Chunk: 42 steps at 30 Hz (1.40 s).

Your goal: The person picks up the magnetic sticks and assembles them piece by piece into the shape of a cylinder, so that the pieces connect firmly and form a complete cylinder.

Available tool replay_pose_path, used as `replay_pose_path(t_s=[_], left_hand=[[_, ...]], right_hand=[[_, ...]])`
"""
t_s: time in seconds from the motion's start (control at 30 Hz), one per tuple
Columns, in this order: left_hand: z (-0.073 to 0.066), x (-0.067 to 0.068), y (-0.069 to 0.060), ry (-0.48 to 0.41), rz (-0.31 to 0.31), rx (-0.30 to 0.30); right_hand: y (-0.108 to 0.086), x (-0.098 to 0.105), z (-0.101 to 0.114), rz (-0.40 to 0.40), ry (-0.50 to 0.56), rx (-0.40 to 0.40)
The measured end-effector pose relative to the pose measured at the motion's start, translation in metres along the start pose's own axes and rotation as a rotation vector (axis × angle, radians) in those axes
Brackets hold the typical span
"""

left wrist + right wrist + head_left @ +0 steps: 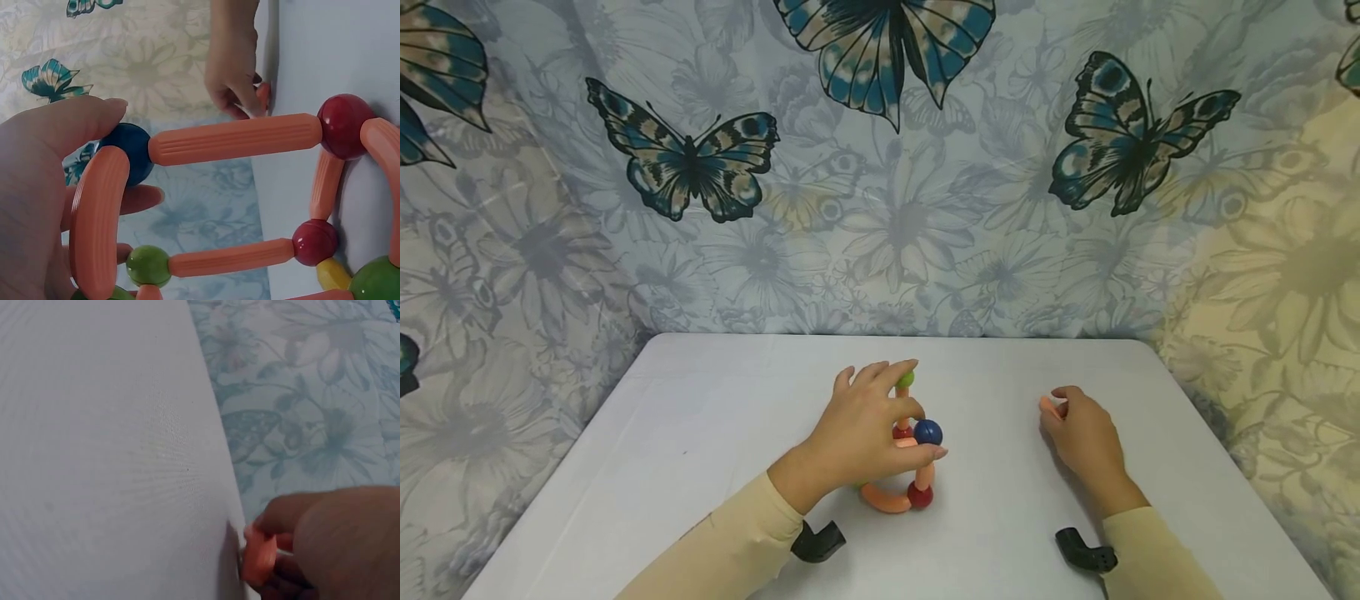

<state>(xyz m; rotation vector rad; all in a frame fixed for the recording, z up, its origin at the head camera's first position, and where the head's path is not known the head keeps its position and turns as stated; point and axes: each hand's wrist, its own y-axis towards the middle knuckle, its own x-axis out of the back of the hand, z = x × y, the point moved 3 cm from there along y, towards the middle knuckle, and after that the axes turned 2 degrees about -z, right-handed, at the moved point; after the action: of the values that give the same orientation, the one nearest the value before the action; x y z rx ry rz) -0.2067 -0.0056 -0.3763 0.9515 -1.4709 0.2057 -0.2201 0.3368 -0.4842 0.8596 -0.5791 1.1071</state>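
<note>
A framework of orange ribbed rods [237,137] joined by coloured balls stands on the white table. My left hand [861,425] reaches over it and holds its blue ball [139,153] between thumb and fingers. A curved orange rod [97,225] runs from that ball. Red balls [345,126], green balls [149,265] and a yellow piece [333,274] join the lower and far parts. To the right, apart from the framework, my right hand [1086,442] pinches a short orange piece [258,556] close to the tabletop; its far end is hidden by the fingers.
The white table [715,392] ends at a back edge against a butterfly-patterned cloth [910,233]. One black curved part [818,543] is by the left wrist, another black curved part [1082,552] by the right.
</note>
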Motion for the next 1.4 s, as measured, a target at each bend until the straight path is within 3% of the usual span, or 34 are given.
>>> replay_pose_path(t_s=[0.23, 0.57, 0.83, 0.97, 1.2, 1.4], left_hand=[[-0.003, 0.003, 0.001, -0.056, -0.023, -0.030], [-0.001, 0.002, 0.000, -0.124, -0.014, -0.025], [0.001, 0.002, -0.001, -0.138, 0.001, -0.033], [0.002, 0.002, -0.001, -0.153, 0.003, -0.032], [0.003, 0.003, -0.002, -0.174, 0.005, -0.026], [0.007, 0.007, -0.005, -0.175, 0.017, 0.043]], right_hand=[[-0.001, -0.003, 0.010, 0.143, 0.228, -0.148], [-0.008, -0.003, 0.047, 0.290, 0.626, -0.145], [-0.018, 0.001, 0.087, 0.413, 0.858, -0.184], [-0.023, 0.001, 0.101, 0.466, 0.924, -0.200], [-0.027, -0.003, 0.113, 0.484, 0.999, -0.219], [-0.029, -0.006, 0.120, 0.502, 0.998, -0.248]])
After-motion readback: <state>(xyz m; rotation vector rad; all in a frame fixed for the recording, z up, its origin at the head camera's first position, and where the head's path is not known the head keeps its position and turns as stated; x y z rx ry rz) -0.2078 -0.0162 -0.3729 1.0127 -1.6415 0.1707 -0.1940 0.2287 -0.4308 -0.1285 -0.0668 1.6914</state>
